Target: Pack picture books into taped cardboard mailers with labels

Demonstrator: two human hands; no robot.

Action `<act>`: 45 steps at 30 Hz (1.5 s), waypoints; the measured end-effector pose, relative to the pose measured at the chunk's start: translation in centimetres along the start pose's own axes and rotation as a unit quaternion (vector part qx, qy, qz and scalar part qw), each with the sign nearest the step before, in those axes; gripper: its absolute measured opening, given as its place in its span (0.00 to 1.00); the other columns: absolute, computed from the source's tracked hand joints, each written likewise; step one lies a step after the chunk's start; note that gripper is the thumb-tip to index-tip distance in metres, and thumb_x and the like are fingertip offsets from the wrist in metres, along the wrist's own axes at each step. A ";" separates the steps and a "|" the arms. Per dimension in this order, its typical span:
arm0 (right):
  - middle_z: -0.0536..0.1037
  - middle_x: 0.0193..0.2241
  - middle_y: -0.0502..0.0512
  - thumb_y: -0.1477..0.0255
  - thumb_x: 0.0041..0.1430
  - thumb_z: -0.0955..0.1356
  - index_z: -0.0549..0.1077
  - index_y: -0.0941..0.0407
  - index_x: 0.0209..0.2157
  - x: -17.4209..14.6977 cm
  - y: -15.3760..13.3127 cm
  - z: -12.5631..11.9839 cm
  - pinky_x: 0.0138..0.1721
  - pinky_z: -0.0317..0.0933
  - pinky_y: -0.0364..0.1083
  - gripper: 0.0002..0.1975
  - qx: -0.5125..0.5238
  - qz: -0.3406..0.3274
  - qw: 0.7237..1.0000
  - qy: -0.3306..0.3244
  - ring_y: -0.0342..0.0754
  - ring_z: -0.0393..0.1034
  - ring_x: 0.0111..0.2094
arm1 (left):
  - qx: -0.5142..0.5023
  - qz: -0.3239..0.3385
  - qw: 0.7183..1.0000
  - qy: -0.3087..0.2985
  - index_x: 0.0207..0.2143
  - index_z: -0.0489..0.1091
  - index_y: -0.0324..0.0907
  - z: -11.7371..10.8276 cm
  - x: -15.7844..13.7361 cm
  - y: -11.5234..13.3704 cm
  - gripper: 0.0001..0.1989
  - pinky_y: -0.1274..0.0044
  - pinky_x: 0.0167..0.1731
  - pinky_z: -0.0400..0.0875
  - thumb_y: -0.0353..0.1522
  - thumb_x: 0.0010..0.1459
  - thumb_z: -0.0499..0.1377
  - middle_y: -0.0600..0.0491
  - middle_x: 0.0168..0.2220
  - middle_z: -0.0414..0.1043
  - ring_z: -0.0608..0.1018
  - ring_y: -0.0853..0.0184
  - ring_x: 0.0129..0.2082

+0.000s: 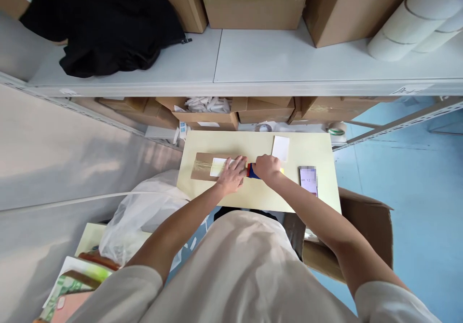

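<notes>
A long, flat brown cardboard box (200,167) lies on the pale yellow table, with shiny tape along its top and a white label (218,167). My left hand (232,173) rests flat on the box's right part, fingers spread, covering some of the label. Just beyond the box's right end, my right hand (266,167) is closed around a blue and red tool that looks like a tape dispenser (253,171). Most of this tool is hidden by the fingers. A bit of yellow shows beside the right hand. Behind that hand lies a white card (280,148).
A phone (308,181) lies at the table's (260,200) right. Tape rolls (336,129) and open cartons (265,113) sit behind it, beneath a shelf (289,62) bearing boxes, black cloth (108,28) and white rolls (408,23). An open carton (365,231) stands at right, a plastic bag (137,217) at left.
</notes>
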State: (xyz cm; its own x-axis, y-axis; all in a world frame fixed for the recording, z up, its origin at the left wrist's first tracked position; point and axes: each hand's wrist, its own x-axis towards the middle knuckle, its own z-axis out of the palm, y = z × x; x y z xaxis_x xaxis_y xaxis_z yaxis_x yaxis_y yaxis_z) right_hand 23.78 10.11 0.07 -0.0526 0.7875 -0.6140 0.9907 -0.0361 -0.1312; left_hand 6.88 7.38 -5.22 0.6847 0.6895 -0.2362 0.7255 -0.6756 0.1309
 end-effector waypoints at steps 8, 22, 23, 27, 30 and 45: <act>0.76 0.41 0.73 0.77 0.55 0.66 0.75 0.65 0.42 -0.2 -3.8 -1.6 0.39 0.65 0.59 0.13 -0.023 0.029 0.998 0.057 0.63 0.71 0.44 | 0.038 -0.019 0.999 0.031 0.58 0.61 0.46 0.6 0.5 1.2 0.34 0.52 0.61 0.36 0.35 0.48 0.62 0.42 0.62 0.57 0.47 0.48 0.66; 0.77 0.39 0.73 0.78 0.56 0.63 0.75 0.66 0.43 -1.3 -6.5 -1.0 0.38 0.66 0.59 0.14 -0.068 0.082 0.989 0.106 0.60 0.73 0.42 | 0.006 -0.021 0.999 0.039 0.62 0.54 0.42 1.5 0.1 0.2 0.40 0.50 0.60 0.39 0.37 0.47 0.63 0.39 0.65 0.49 0.45 0.48 0.66; 0.77 0.39 0.73 0.79 0.56 0.63 0.75 0.66 0.43 -1.3 -6.7 -0.9 0.38 0.66 0.59 0.14 -0.071 0.086 0.988 0.108 0.60 0.73 0.42 | 0.005 -0.021 0.999 0.037 0.62 0.53 0.41 1.5 0.1 0.2 0.41 0.50 0.60 0.39 0.37 0.47 0.63 0.39 0.65 0.49 0.45 0.48 0.66; 0.77 0.40 0.74 0.80 0.55 0.63 0.74 0.66 0.44 -1.1 -7.7 -0.8 0.39 0.66 0.60 0.15 -0.082 0.103 0.984 0.117 0.61 0.73 0.43 | -0.001 -0.014 0.999 0.036 0.63 0.52 0.40 1.7 0.2 0.2 0.40 0.51 0.60 0.37 0.37 0.48 0.62 0.39 0.66 0.47 0.45 0.48 0.66; 0.76 0.41 0.74 0.80 0.55 0.63 0.74 0.66 0.44 -1.1 -8.2 -0.4 0.40 0.65 0.61 0.15 -0.086 0.113 0.982 0.124 0.61 0.73 0.43 | -0.013 -0.002 0.999 0.048 0.62 0.53 0.42 1.9 0.1 0.0 0.40 0.50 0.60 0.38 0.35 0.47 0.62 0.40 0.66 0.47 0.45 0.47 0.66; 0.77 0.39 0.66 0.66 0.67 0.52 0.70 0.63 0.44 -5.3 2.8 10.4 0.39 0.61 0.47 0.22 0.086 0.253 0.941 0.210 0.53 0.73 0.41 | -0.339 0.005 0.910 0.239 0.64 0.45 0.38 1.0 -3.0 -5.8 0.35 0.60 0.62 0.48 0.34 0.56 0.52 0.40 0.67 0.43 0.49 0.56 0.66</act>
State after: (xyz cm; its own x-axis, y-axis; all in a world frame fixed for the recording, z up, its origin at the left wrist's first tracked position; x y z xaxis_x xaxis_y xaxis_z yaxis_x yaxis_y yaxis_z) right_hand 25.49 -0.61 -5.16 0.5103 0.8147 -0.2756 0.8386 -0.5424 -0.0506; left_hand 0.57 8.99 -6.20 0.5253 0.8287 0.1933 0.4842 -0.4779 0.7329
